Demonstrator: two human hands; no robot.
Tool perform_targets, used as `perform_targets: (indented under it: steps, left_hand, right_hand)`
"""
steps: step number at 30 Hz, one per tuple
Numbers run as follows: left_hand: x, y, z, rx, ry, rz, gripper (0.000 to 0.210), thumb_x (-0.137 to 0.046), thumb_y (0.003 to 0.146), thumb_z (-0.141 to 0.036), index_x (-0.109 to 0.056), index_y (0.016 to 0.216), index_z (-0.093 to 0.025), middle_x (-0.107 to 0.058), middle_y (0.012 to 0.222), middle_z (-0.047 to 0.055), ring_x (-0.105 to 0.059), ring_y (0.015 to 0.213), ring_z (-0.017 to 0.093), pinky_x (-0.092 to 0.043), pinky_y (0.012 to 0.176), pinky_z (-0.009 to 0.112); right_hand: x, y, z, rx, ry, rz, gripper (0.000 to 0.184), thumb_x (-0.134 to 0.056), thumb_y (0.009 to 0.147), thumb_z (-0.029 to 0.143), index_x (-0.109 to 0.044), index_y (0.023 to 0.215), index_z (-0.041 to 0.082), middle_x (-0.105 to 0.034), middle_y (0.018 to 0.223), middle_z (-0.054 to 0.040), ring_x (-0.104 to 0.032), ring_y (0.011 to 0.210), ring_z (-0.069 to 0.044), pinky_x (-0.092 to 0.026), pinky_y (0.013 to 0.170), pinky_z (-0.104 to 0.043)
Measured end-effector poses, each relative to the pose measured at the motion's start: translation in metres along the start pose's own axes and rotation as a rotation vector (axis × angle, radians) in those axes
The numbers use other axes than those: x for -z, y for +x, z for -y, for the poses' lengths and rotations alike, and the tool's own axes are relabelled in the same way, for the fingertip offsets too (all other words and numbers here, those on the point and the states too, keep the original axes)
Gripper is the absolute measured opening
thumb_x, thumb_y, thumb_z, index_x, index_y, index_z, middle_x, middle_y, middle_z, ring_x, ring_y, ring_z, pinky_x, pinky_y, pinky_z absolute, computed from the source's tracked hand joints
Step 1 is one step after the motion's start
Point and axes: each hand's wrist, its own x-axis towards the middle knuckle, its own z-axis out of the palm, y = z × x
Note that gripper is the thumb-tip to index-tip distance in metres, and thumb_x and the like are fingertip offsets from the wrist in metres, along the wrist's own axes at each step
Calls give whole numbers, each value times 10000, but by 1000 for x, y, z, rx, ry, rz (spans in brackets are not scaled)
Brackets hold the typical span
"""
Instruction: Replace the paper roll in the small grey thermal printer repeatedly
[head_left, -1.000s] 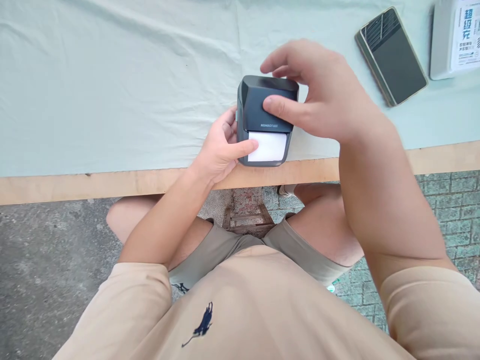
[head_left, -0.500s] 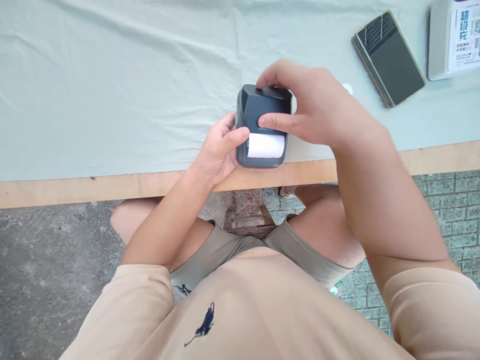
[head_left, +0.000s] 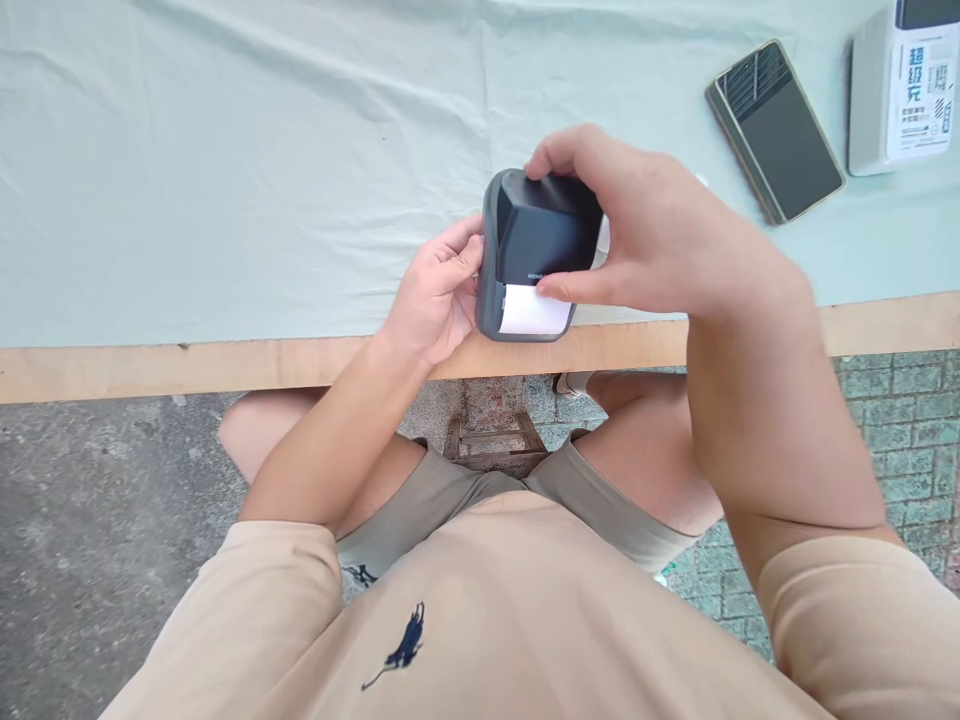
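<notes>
A dark label printer (head_left: 551, 240) is held between my two hands over the near part of the cloth-covered table. White label paper (head_left: 534, 310) shows at its front end. My left hand (head_left: 442, 290) is closed on the printer's left side, thumb bent against the edge. With fingers on the far end and thumb near the label paper, my right hand (head_left: 637, 225) grips the lid. The lid looks raised and tilted from the body, and something white shows at its right side, partly hidden by the right hand.
A phone (head_left: 776, 130) lies on the pale green cloth (head_left: 225, 180) to the right. Beside it, at the right edge, stands a white box (head_left: 874, 100) with printed characters. The table's bare wooden edge (head_left: 187, 368) runs along the front. Below it is a small wooden stool (head_left: 495, 440).
The printer's lid has tilted up under my right hand, whose thumb has moved down towards the label paper. My left thumb has drawn back from the printer's top to its side.
</notes>
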Motion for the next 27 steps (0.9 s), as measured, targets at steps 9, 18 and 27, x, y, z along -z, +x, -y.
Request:
perform_targets:
  steps: [9, 18, 27]
  left_hand:
    - [1, 5, 4, -9, -65, 25, 238, -958, 1086, -503, -919, 1107, -270, -905, 1083, 18, -941, 1103, 242, -750, 751, 327]
    - [2, 5, -3, 58, -103, 69, 406, -1097, 973, -611, -906, 1144, -296, -865, 1002, -22, -862, 861, 167, -742, 714, 287]
    - [-4, -2, -6, 87, -28, 137, 804, -1266, 703, -614, -892, 1337, -290, -971, 1363, 73, -957, 1306, 347, -820, 945, 380]
  right_hand:
    - [8, -2, 1, 211, -105, -409, 341, -808, 989, 454, -788, 1317, 362, -900, 1446, -106, -856, 1386, -451, -696, 1185, -661]
    - [-5, 4, 22, -9, -175, -402, 94, -765, 1025, 364, -678, 1000, 340, -851, 927, -46, -764, 761, -331, -565, 784, -532]
    - [-22, 13, 5, -80, -415, -84, 175, -835, 897, 288, -674, 936, 344, -874, 933, -58, -790, 843, -383, -455, 662, -474]
